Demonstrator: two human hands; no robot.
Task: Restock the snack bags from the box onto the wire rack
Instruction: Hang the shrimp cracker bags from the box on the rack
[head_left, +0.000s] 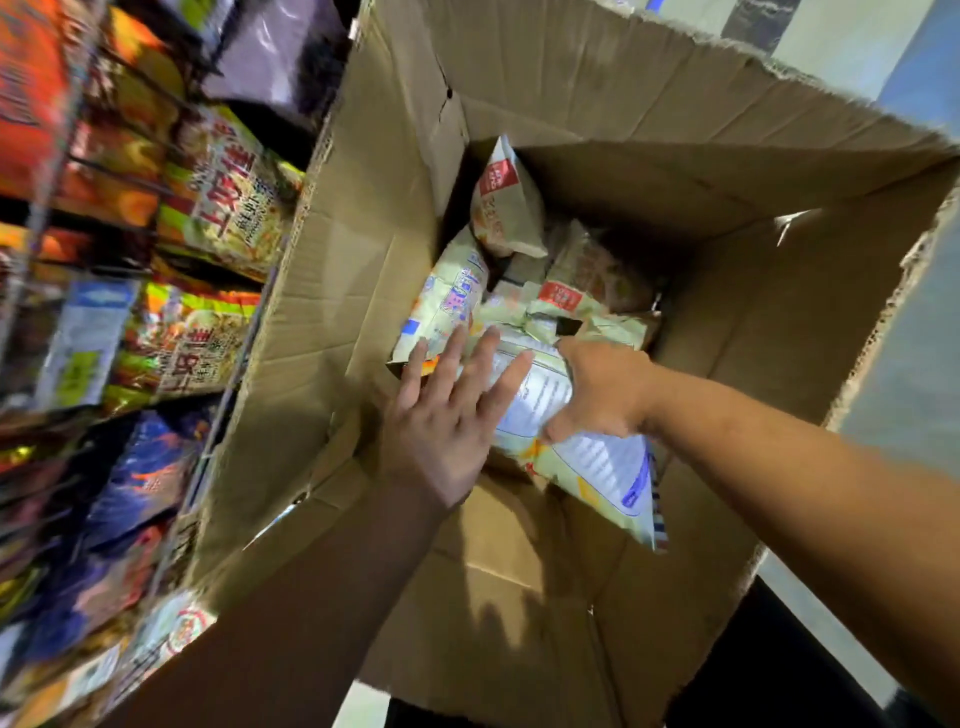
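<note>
In the cardboard box (727, 312) the right hand (602, 389) grips a pale snack bag (597, 462); the left hand (447, 415) lies flat against it. Stocked wire rack (44, 192) left, pale floor (914, 374) right.

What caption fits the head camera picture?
In the cardboard box, the right hand grips a snack bag beside the open left hand.

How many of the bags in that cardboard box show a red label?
2. The upright bag leans in the far left corner of the box; the second bag lies right of it in the pile, beyond the right hand. Others may be buried.
</note>
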